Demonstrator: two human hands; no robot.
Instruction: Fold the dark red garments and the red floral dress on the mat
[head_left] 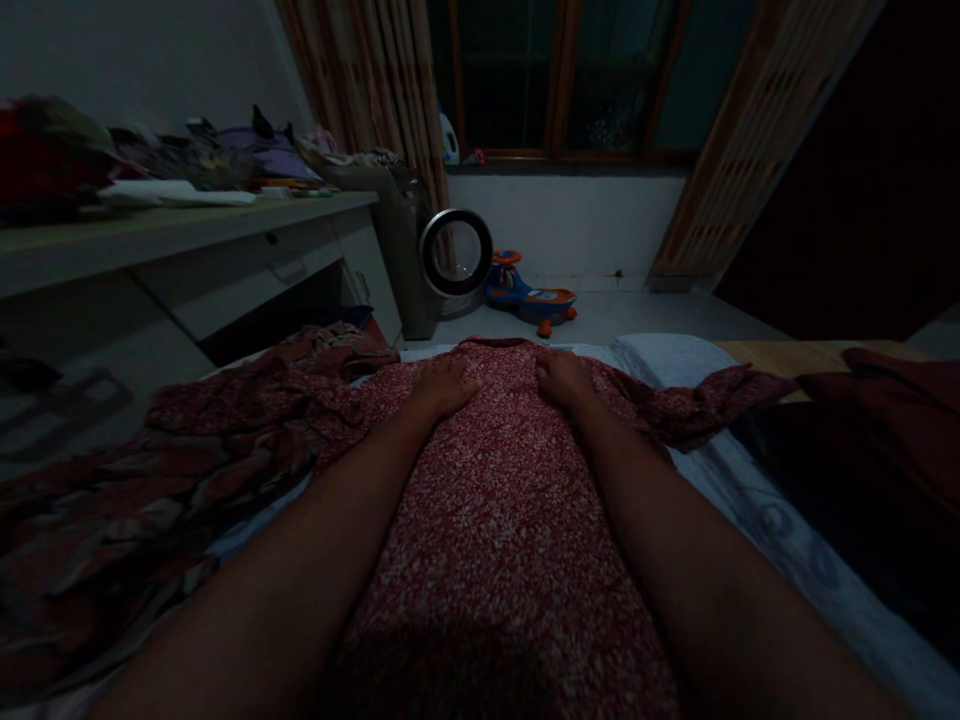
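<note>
Head cam: speckled red garment [510, 480] lies spread out front & centre, collar [495, 343] at the far end, body running near, one sleeve out to the L, the other out to the R. Both hands rest on its far part, just short of the collar. L hand [445, 387] is on the L side, palm down, fingers [431, 370] slightly apart, fabric directly under them. R hand [564, 378] is on the R side, fingers curled in against the fabric; can't tell if they're clamped on it. Middle of the garment shows btwn the hands.

Pale sheet [795, 545] under it, seen best on the R. Patterned clothes [135, 520] bunched on the L, next to the L sleeve; dark clothes [885, 420] on the R. Far L: cluttered counter [187, 228], then washer w/ round door [461, 255] open. Blue/orange ride-on toy [529, 292] on the floor beyond, window [510, 75] behind.
</note>
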